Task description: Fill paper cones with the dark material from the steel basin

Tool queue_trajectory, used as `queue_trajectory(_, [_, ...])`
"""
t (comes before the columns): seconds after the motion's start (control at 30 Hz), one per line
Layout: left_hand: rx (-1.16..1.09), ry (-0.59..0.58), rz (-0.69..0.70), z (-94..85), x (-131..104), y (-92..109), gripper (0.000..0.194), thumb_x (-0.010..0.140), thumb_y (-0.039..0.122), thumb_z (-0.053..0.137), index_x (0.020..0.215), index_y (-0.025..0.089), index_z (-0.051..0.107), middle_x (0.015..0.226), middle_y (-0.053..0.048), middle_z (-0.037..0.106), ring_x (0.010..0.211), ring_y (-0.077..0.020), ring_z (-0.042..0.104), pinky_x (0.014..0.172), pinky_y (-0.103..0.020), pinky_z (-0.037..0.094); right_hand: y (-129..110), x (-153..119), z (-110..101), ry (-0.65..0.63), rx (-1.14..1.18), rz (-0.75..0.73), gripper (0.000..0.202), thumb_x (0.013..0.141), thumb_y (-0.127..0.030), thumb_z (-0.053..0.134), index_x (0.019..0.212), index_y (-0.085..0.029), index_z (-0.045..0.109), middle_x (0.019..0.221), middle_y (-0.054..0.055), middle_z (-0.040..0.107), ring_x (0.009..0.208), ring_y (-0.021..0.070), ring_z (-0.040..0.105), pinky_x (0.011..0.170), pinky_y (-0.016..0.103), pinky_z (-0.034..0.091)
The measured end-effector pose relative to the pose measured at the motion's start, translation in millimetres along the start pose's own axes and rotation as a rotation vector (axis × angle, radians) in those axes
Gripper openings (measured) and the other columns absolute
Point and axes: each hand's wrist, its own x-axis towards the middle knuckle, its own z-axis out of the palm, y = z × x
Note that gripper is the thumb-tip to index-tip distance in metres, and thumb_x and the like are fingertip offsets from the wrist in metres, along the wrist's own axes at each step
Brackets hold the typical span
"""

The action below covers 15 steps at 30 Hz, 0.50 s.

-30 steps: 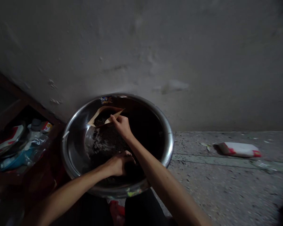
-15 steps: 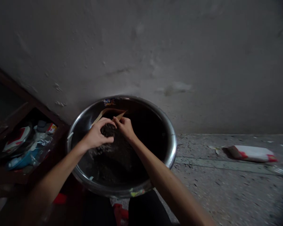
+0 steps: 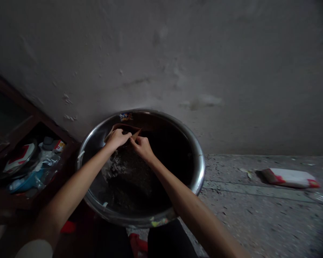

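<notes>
Left of center in frame: big metal basin (image 3: 199, 168), dark loose material (image 3: 131, 175) across its bottom, pale patch showing at left. Paper bag (image 3: 136, 134) inside basin, toward upper left of it, mouth open. Right hand (image 3: 143, 146) pinches near edge of bag, fingers closed on the paper. Left hand (image 3: 118, 137) over left part of bag opening, fingers curled down, fingertips hidden; can't tell how far open or if it has anything. Hands close together, right one lower. Colored sticker (image 3: 126, 117) on inner wall, top of basin. Plain gray wall (image 3: 204, 64) behind. Right side of frame: white-and-red box (image 3: 292, 177) on speckled floor (image 3: 247, 218), dark bits scattered. Left edge: blue container (image 3: 29, 181) and clear plastic (image 3: 48, 170), clustered. Bottom center: red item (image 3: 138, 244), partly hidden.
</notes>
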Motion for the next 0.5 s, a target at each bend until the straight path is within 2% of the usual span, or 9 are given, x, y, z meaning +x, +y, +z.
queue_trajectory(0.1, [0.126, 0.062, -0.013, 2.5, 8.7, 1.0, 0.039, 0.092, 0.038, 0.058, 0.115, 0.011, 0.074, 0.118, -0.02, 0.072, 0.114, -0.0302, 0.067, 0.09, -0.032, 0.05, -0.6, -1.0, 0.3, 0.003, -0.04, -0.013, 0.058, 0.082, -0.071, 0.05, 0.056, -0.019, 0.051, 0.051, 0.0, 0.048, 0.051, 0.0109, 0.039, 0.048, 0.025, 0.026])
queue_trajectory(0.17, [0.192, 0.044, -0.005, 3.9, 10.4, 2.1, 0.038, 0.095, 0.037, 0.053, 0.114, 0.011, 0.074, 0.116, -0.02, 0.072, 0.113, -0.0299, 0.067, 0.092, -0.033, 0.05, -1.6, -1.0, 0.3, 0.007, -0.047, -0.021, 0.057, 0.082, -0.069, 0.05, 0.055, -0.019, 0.049, 0.049, -0.001, 0.045, 0.05, 0.0103, 0.037, 0.048, 0.025, 0.024])
queue_trajectory(0.23, [0.231, -0.026, 0.067, 4.8, 6.1, 3.7, 0.037, 0.099, 0.034, 0.045, 0.111, 0.013, 0.074, 0.114, -0.018, 0.073, 0.113, -0.0289, 0.067, 0.097, -0.036, 0.048, -2.7, -0.5, 0.0, 0.013, -0.034, -0.03, 0.054, 0.082, -0.067, 0.048, 0.056, -0.019, 0.049, 0.051, 0.0, 0.048, 0.05, 0.0105, 0.037, 0.049, 0.026, 0.026])
queue_trajectory(0.3, [0.246, -0.015, 0.182, 5.4, -3.3, 3.9, 0.037, 0.101, 0.027, 0.039, 0.107, 0.013, 0.073, 0.114, -0.016, 0.072, 0.113, -0.0281, 0.065, 0.101, -0.039, 0.047, -3.3, 0.1, -0.4, 0.02, -0.012, -0.035, 0.053, 0.082, -0.066, 0.047, 0.059, -0.019, 0.052, 0.055, 0.001, 0.053, 0.051, 0.0113, 0.041, 0.05, 0.026, 0.029])
queue_trajectory(0.37, [0.216, 0.13, 0.295, 6.2, -14.9, 0.5, 0.036, 0.101, 0.018, 0.037, 0.11, 0.012, 0.07, 0.118, -0.015, 0.07, 0.113, -0.0264, 0.064, 0.102, -0.039, 0.046, -3.2, 0.7, -0.8, 0.024, -0.001, -0.032, 0.052, 0.082, -0.065, 0.048, 0.06, -0.018, 0.054, 0.056, 0.002, 0.055, 0.052, 0.0122, 0.043, 0.051, 0.026, 0.031])
queue_trajectory(0.43, [0.158, 0.287, 0.398, 7.9, -25.8, -7.8, 0.038, 0.101, 0.015, 0.035, 0.123, 0.012, 0.066, 0.123, -0.014, 0.068, 0.111, -0.0243, 0.064, 0.1, -0.037, 0.046, -2.8, 0.9, -0.9, 0.029, -0.004, -0.028, 0.052, 0.082, -0.066, 0.048, 0.061, -0.018, 0.055, 0.055, 0.002, 0.055, 0.051, 0.0124, 0.043, 0.051, 0.026, 0.03])
queue_trajectory(0.5, [0.132, 0.365, 0.511, 12.1, -35.5, -21.1, 0.04, 0.103, 0.018, 0.034, 0.13, 0.014, 0.063, 0.117, -0.013, 0.07, 0.106, -0.0229, 0.064, 0.098, -0.037, 0.045, -2.7, 0.8, -0.8, 0.034, -0.013, -0.03, 0.053, 0.082, -0.066, 0.048, 0.06, -0.018, 0.054, 0.053, 0.002, 0.053, 0.05, 0.0119, 0.041, 0.05, 0.026, 0.029])
